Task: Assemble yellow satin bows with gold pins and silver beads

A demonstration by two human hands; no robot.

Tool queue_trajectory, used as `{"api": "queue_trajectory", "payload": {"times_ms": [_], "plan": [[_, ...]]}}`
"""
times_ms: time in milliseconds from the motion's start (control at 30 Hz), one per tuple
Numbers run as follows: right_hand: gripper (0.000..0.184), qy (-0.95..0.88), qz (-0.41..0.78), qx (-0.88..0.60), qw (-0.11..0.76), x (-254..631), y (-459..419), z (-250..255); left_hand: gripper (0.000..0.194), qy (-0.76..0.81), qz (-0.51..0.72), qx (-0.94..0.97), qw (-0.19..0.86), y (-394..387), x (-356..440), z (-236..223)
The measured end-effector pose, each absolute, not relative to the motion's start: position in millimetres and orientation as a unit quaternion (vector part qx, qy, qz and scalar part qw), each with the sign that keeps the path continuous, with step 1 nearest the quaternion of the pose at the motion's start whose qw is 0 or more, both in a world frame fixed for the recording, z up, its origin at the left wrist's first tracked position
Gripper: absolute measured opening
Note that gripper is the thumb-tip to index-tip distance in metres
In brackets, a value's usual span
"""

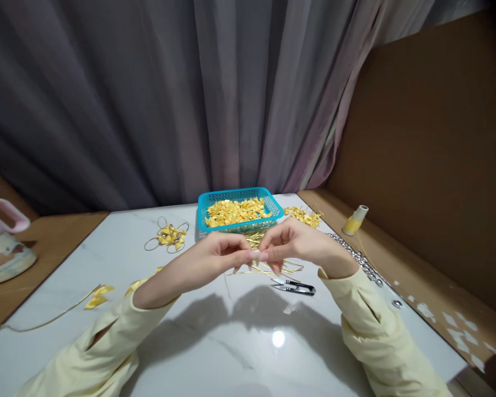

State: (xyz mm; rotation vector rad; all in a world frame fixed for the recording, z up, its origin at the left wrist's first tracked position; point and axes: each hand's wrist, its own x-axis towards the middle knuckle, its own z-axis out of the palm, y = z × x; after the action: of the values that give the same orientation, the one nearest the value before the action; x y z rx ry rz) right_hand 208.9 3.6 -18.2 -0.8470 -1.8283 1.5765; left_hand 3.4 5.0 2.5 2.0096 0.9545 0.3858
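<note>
My left hand (pixel 227 255) and my right hand (pixel 291 246) meet fingertip to fingertip above the table, both closed in a pinch. Whatever lies between the fingers is too small to make out. A thin strand hangs below the left fingers. Just beyond and under the hands lie loose gold cords (pixel 254 238), partly covered by the fingers. Thread snips (pixel 294 287) with dark handles rest near my right wrist. Behind the hands stands a turquoise basket (pixel 202 212) of yellow ribbon bows (pixel 235 212).
Yellow bows with cord loops (pixel 171 236) lie on the left, and a bow on a long cord (pixel 98 298) is nearer. More yellow pieces (pixel 308 216) lie right of the basket. Silver rings (pixel 361 259), a yellow thread spool (pixel 354 221) and a pink-handled jug (pixel 6 248) flank the table.
</note>
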Motion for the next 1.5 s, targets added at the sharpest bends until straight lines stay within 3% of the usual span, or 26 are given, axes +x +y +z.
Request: {"api": "queue_trajectory", "payload": {"times_ms": [500, 733, 933, 1167, 1500], "plan": [[0.011, -0.695, 0.582, -0.290, 0.308, 212, 5, -18, 0.026, 0.383, 0.192, 0.774, 0.467, 3, 1, 5], [0.018, -0.724, 0.553, -0.325, 0.253, 218, 7, -16, 0.027, 0.385, 0.201, 0.767, 0.472, 3, 1, 8], [0.027, -0.772, 0.453, -0.367, 0.253, 221, 3, -9, 0.027, 0.388, 0.201, 0.769, 0.466, 2, -1, 7], [0.022, -0.793, 0.406, -0.365, 0.270, 212, -7, -2, 0.032, 0.390, 0.208, 0.770, 0.459, 0, 1, 8], [0.015, -0.757, 0.433, -0.390, 0.294, 204, -9, -5, 0.025, 0.387, 0.202, 0.756, 0.487, 1, 1, 7]]}}
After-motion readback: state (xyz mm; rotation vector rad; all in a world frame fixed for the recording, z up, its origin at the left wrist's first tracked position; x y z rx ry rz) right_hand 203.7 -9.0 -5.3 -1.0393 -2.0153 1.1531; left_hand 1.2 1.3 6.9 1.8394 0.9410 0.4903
